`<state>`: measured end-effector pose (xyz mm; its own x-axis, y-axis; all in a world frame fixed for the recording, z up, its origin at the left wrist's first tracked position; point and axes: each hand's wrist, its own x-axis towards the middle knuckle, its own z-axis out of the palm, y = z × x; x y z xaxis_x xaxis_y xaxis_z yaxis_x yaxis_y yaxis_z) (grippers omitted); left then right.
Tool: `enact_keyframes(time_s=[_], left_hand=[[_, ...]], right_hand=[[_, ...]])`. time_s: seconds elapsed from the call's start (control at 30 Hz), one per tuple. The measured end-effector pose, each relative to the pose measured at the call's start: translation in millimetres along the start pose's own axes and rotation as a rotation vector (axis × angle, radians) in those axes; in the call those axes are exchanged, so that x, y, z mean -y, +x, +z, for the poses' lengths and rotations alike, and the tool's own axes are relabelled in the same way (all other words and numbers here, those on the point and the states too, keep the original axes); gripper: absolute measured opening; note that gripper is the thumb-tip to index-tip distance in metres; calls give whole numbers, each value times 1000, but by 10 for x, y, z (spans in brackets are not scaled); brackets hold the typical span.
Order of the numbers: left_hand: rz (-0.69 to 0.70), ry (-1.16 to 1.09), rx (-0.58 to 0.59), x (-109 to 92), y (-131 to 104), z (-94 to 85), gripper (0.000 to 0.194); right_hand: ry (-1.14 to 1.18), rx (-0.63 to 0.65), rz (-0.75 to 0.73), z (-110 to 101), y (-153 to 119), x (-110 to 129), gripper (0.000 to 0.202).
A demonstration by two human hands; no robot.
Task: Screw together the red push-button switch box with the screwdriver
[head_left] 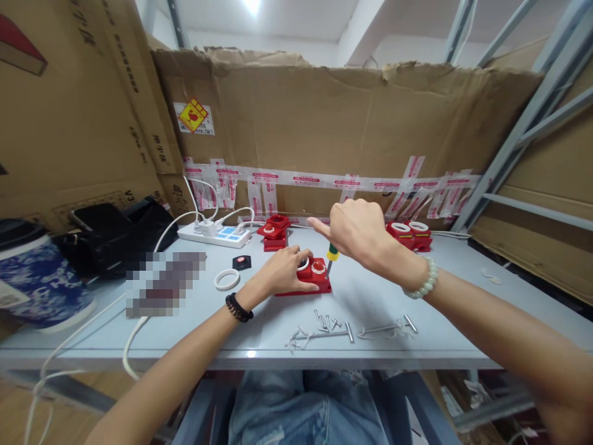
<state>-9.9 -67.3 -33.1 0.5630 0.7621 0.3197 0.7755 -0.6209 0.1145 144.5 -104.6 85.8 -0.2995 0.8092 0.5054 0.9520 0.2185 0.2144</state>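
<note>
A red block with round sockets [319,281] lies on the table in front of me. My left hand [288,270] grips its left part, thumb along the near side and fingers over the top. In my right hand [356,230] is a screwdriver [333,253] with a green and yellow handle, most of it hidden in the fist. Its shaft slants down to the block's right end, where the tip meets a screw or hole I cannot make out. Several loose screws [325,320] lie nearer to me, beside two T-shaped metal rods [324,334] with white strands around them.
Left of the block lie a white ring [227,279] and a black piece [241,262]. Behind stand another red assembly [273,232], a red unit with white rings [409,235] and a power strip [215,234]. A patterned cup [41,278] and white cables occupy the left.
</note>
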Motion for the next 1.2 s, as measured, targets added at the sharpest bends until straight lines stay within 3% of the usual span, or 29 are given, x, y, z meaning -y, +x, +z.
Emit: enact_keyframes(time_s=[0.2,0.4,0.53,0.77,0.87,1.0,1.07,1.2], left_hand=[[12,15,7,-12,0,-21,68],[13,6,31,19,8,-18,65],[23,3,31,36,13,-12,63],[21,10,28,16,13,-13,65],[23,29,33,6,12,-24,63],[32,46,31,6,7,-31,64],[30,44,30,9,4,-29,64],[25,31,24,7,4,-24,64]], right_hand=[[44,136,-116,-26,68,-66,27],[202,317,-324,-130,104,-203,12],[239,470,-440,-253,67,-268,26],[64,280,-274,-120,55,-205,26],[194,256,-375,-98,74,-208,18],[321,374,-529,-175,86,-250,33],[305,371,-495,-188,77,-261,33],[139,238,-323,-78,47,-246,31]])
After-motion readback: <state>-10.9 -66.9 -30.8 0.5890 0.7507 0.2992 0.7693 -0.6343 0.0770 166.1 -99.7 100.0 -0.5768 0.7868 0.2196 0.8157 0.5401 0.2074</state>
